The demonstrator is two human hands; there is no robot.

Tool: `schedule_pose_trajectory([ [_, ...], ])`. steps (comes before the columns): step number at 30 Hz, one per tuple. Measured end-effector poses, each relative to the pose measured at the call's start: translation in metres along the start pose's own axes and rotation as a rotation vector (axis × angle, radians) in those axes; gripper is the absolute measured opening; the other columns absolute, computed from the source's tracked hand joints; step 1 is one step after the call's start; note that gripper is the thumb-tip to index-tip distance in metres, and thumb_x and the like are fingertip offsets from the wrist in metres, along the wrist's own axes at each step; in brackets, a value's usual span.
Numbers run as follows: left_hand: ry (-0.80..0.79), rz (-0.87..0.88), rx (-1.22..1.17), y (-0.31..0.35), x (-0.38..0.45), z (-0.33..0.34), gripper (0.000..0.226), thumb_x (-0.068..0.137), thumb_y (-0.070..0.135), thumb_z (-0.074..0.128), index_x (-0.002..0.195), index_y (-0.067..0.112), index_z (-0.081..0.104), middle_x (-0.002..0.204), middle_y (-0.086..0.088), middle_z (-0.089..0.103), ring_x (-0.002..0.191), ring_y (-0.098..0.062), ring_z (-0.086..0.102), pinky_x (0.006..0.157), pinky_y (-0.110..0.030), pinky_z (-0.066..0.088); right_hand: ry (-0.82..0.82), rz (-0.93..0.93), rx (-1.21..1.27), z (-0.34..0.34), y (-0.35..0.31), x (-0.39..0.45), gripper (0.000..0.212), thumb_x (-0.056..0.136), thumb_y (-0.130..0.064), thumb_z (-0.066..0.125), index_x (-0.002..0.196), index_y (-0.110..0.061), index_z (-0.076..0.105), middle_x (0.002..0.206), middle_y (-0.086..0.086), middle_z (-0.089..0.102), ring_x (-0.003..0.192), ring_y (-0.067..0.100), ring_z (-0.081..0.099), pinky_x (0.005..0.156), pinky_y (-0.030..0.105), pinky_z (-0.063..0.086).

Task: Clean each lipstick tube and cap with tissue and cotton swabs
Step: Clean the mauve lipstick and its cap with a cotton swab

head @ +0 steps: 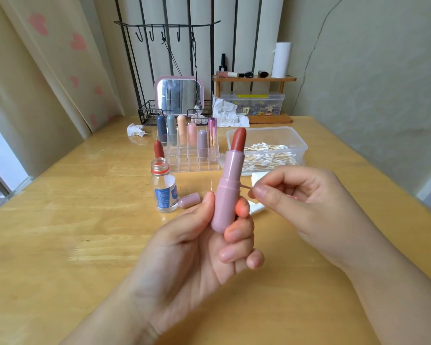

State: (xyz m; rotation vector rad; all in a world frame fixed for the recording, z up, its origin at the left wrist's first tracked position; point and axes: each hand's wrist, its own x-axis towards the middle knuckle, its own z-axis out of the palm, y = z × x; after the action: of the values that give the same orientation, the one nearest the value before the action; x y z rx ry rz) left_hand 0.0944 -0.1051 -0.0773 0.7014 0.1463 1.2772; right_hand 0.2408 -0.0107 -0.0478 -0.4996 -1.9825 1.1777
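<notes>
- While it rises palm-up from below, the left hand (204,235) grips the pink lipstick tube (228,190) upright above the tabletop (60,232), thumb left, fingertips (241,207) right.
- Just right of the tube, the right hand (304,195) pinches a thin cotton swab (245,186), tip at the tube's collar.
- Its cap (189,200) lies beside a small bottle (163,188).

The right hand (299,195) hides most of the blurred swab (245,186); the bottle (164,189) label is too small to read.
</notes>
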Motion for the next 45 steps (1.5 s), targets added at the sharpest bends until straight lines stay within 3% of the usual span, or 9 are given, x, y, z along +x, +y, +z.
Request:
schedule_pose_trajectory([
  [3,0.171,0.117,0.148,0.000,0.002,-0.004,0.031,0.097,0.027,0.045,0.099,0.003,0.064,0.077,-0.006,0.052,0.061,-0.015,0.047,0.069,-0.033,0.049,0.144,0.094,-0.056,-0.003,0.011,0.003,0.011,0.082,-0.019,0.072,0.072,-0.014,0.071,0.068,0.015,0.059,0.053,0.002,0.046,0.054,0.013,0.037],
  [6,0.505,0.243,0.397,0.007,0.004,-0.009,0.022,0.082,0.028,0.059,0.085,0.011,0.073,0.074,-0.006,0.057,0.056,-0.014,0.053,0.058,-0.028,0.052,0.190,0.202,-0.181,-0.005,0.022,0.005,0.008,0.083,-0.015,0.070,0.076,-0.013,0.073,0.070,0.006,0.051,0.051,0.001,0.041,0.050,0.009,0.033],
  [9,0.726,0.293,0.588,0.015,0.002,-0.015,0.022,0.077,0.026,0.062,0.091,0.011,0.069,0.083,-0.010,0.065,0.062,-0.013,0.058,0.063,-0.027,0.052,0.114,0.266,-0.343,0.003,0.034,0.004,0.008,0.083,-0.018,0.070,0.075,-0.018,0.072,0.071,0.000,0.046,0.054,0.002,0.040,0.052,0.013,0.033],
  [12,0.872,0.279,0.868,0.022,-0.001,-0.019,0.003,0.084,0.016,0.062,0.086,0.015,0.065,0.090,-0.012,0.071,0.066,-0.012,0.058,0.074,-0.031,0.047,0.057,0.308,-0.455,0.011,0.042,0.001,0.013,0.084,-0.020,0.069,0.073,-0.026,0.071,0.071,0.000,0.049,0.057,0.005,0.040,0.057,0.019,0.036],
  [16,0.988,0.225,1.283,0.025,-0.003,-0.029,0.005,0.081,0.016,0.071,0.084,0.019,0.068,0.086,0.000,0.074,0.071,-0.012,0.064,0.072,-0.028,0.048,0.069,0.331,-0.485,0.012,0.046,0.001,0.016,0.084,-0.019,0.069,0.069,-0.027,0.070,0.068,-0.002,0.055,0.056,0.003,0.041,0.056,0.019,0.037],
  [20,0.966,0.117,1.631,0.012,-0.001,-0.037,0.011,0.077,0.019,0.074,0.080,0.027,0.067,0.076,0.015,0.068,0.060,0.001,0.058,0.057,-0.011,0.041,0.138,0.328,-0.459,0.012,0.046,0.002,0.024,0.083,-0.017,0.070,0.065,-0.031,0.065,0.060,-0.010,0.048,0.053,-0.002,0.044,0.053,0.013,0.037],
  [23,0.954,0.043,1.777,0.006,0.001,-0.044,0.012,0.077,0.025,0.074,0.085,0.022,0.066,0.079,0.015,0.066,0.062,0.004,0.054,0.057,-0.008,0.038,0.165,0.338,-0.461,0.011,0.047,0.003,0.023,0.083,-0.017,0.070,0.065,-0.031,0.064,0.058,-0.011,0.048,0.052,-0.005,0.045,0.052,0.012,0.038],
  [33,0.943,0.001,1.905,0.008,0.001,-0.049,0.023,0.074,0.029,0.076,0.077,0.026,0.053,0.084,0.013,0.050,0.068,0.004,0.044,0.059,-0.007,0.034,0.159,0.348,-0.470,0.009,0.048,0.004,0.020,0.083,-0.019,0.069,0.066,-0.029,0.065,0.056,-0.011,0.045,0.048,0.000,0.042,0.050,0.013,0.036],
  [45,0.921,-0.021,1.922,0.007,0.000,-0.049,0.025,0.077,0.028,0.074,0.096,0.025,0.058,0.083,0.016,0.053,0.068,0.002,0.045,0.058,-0.010,0.034,0.163,0.315,-0.472,0.006,0.044,0.004,0.015,0.084,-0.019,0.068,0.070,-0.026,0.066,0.056,-0.010,0.044,0.049,0.000,0.042,0.051,0.014,0.036],
])
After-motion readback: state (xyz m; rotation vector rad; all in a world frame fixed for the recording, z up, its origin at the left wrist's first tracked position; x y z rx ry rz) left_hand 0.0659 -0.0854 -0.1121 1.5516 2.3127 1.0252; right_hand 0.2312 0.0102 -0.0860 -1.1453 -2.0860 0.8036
